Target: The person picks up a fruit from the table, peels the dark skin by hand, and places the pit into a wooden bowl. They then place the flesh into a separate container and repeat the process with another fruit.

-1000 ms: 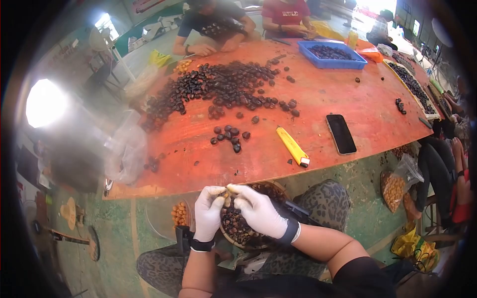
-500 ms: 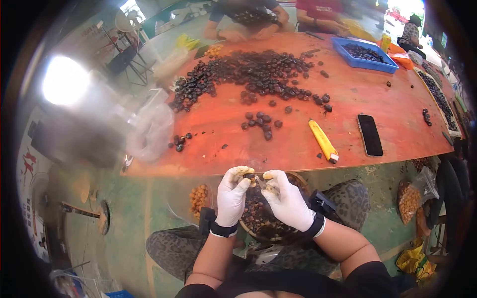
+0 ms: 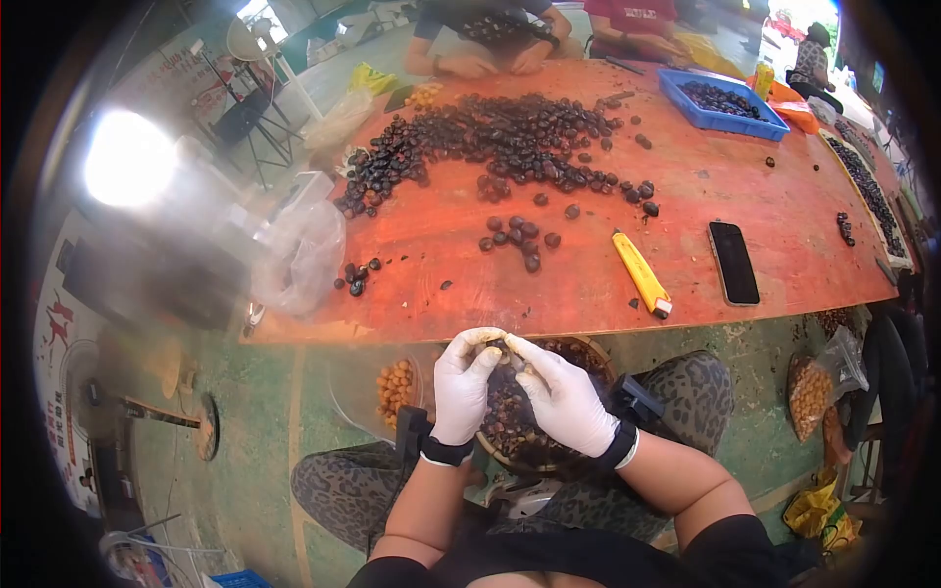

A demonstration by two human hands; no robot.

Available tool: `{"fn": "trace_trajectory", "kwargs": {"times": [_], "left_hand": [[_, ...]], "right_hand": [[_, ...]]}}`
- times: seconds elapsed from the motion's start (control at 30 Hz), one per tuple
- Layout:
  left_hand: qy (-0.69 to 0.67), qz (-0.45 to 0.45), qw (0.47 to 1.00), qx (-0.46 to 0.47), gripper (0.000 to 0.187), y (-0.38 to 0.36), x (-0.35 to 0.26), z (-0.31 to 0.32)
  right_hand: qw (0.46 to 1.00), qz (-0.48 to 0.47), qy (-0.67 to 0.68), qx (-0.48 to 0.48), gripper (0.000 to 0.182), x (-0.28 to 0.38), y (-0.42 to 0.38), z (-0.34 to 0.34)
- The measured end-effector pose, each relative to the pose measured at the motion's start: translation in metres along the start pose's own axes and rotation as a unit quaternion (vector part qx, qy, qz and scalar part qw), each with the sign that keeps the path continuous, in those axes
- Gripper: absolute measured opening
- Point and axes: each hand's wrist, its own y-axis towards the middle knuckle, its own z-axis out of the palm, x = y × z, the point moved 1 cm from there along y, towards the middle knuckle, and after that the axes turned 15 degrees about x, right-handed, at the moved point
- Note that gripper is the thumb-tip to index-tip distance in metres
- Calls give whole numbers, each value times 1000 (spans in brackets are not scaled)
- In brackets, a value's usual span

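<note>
My left hand (image 3: 461,392), in a white glove with stained fingertips, pinches a small dark chestnut (image 3: 502,346) just past the table's near edge. The fingertips of my right hand (image 3: 567,402), also gloved, close on the same chestnut from the other side. Fingers cover most of it. Below both hands, a round basket (image 3: 600,365) holds dark broken shells. To the left of my left hand stands a clear tub with peeled yellow chestnuts (image 3: 395,384) in it.
On the red table (image 3: 421,289) lie a heap of dark chestnuts (image 3: 490,137), a yellow utility knife (image 3: 642,274), a phone (image 3: 733,263) and a plastic bag (image 3: 309,255). A blue tray (image 3: 716,122) sits farther back. Two people work across the table.
My right hand's fingers have moved left and come together with the left fingertips at the chestnut. Before, a small gap separated the hands.
</note>
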Motion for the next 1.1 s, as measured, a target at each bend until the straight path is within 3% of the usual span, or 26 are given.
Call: {"fn": "trace_trajectory", "kwargs": {"times": [0.3, 0.4, 0.6, 0.7, 0.8, 0.9, 0.97, 1.0, 1.03, 1.1], "left_hand": [[1, 10, 1000, -22, 19, 0, 4, 8], [62, 18, 998, 0, 19, 1, 1, 4], [-20, -10, 1000, -10, 23, 6, -8, 24], [-19, 35, 999, -32, 26, 5, 5, 16], [-9, 1, 1000, 7, 23, 6, 4, 5], [32, -20, 998, 44, 22, 8, -4, 0], [9, -77, 994, 75, 23, 1, -11, 0], [-3, -106, 990, 91, 25, -2, -13, 0], [-37, -90, 992, 81, 27, -3, -13, -1], [-100, -52, 992, 56, 30, -4, -12, -6]], "right_hand": [[999, -8, 13, -43, 43, -1, 3, 7], [987, 79, 140, -1, 40, 8, 3, 1], [996, 18, 80, -42, 38, -1, 3, 4], [996, 7, 78, -34, 38, 3, 2, 3], [979, 84, 185, 1, 38, 7, 3, -1], [975, 104, 197, 9, 39, -4, 1, 1], [975, 23, 203, -85, 36, -26, 9, -8], [937, 92, 324, -90, 34, -18, 11, -25], [941, 71, 316, -99, 32, -17, 13, -33], [948, 124, 287, -56, 31, -12, 8, -33]]}}
